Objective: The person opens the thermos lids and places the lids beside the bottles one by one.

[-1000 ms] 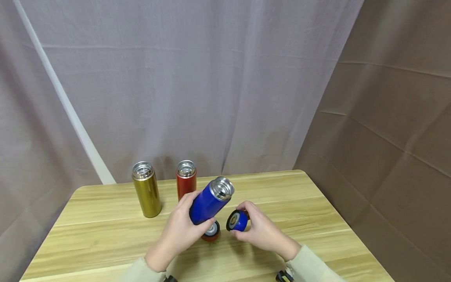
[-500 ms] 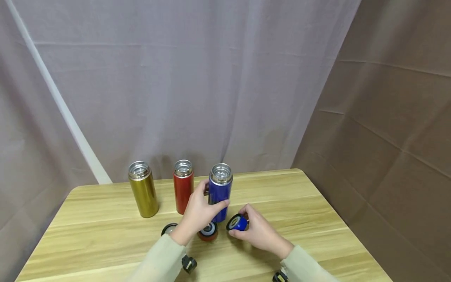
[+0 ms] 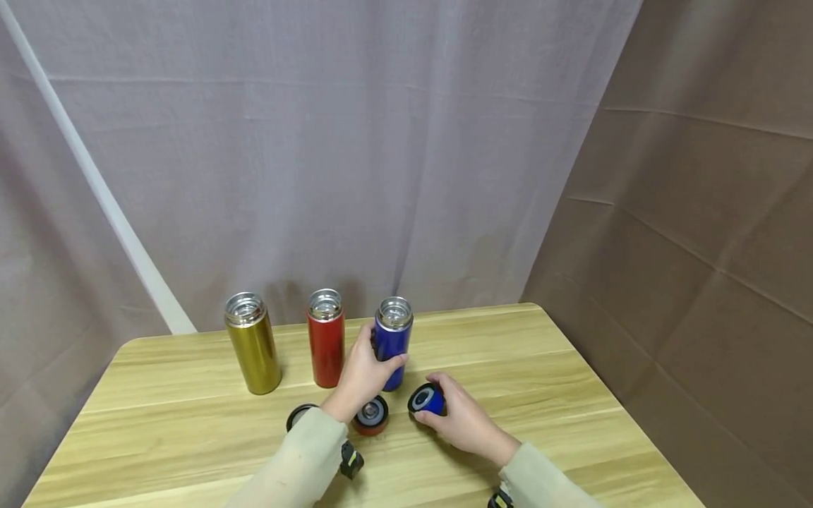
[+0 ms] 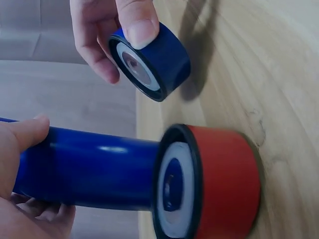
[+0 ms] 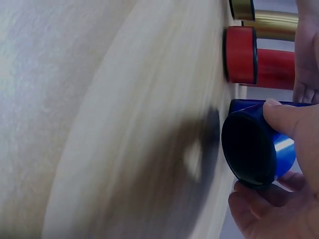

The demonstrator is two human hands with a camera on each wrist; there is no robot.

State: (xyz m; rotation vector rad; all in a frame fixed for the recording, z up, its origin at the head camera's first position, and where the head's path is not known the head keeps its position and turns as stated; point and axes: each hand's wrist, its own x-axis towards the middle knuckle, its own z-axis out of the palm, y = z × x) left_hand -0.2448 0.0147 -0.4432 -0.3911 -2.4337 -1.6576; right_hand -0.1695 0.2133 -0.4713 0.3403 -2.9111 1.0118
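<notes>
My left hand [image 3: 366, 370] grips the blue thermos bottle [image 3: 392, 339], which stands upright and lidless at the right of the row. In my right hand [image 3: 466, 418] I pinch the blue lid [image 3: 427, 400] by its sides, its inner face turned up and toward the left. The right wrist view shows the lid [image 5: 251, 144] just above the tabletop. Between the hands, the red lid [image 4: 224, 184] rests on the table with its inner side up. Another lid [image 3: 298, 415] is partly hidden behind my left sleeve.
A red bottle [image 3: 327, 346] and a gold bottle [image 3: 254, 353] stand upright and lidless to the left of the blue one. All are on a wooden table [image 3: 571, 423]. Grey curtain [image 3: 317, 141] hangs behind the table's far edge.
The blue bottle has gone from tilted in my left hand to upright at the end of the row. My right hand keeps the blue lid, slightly lower and nearly in place.
</notes>
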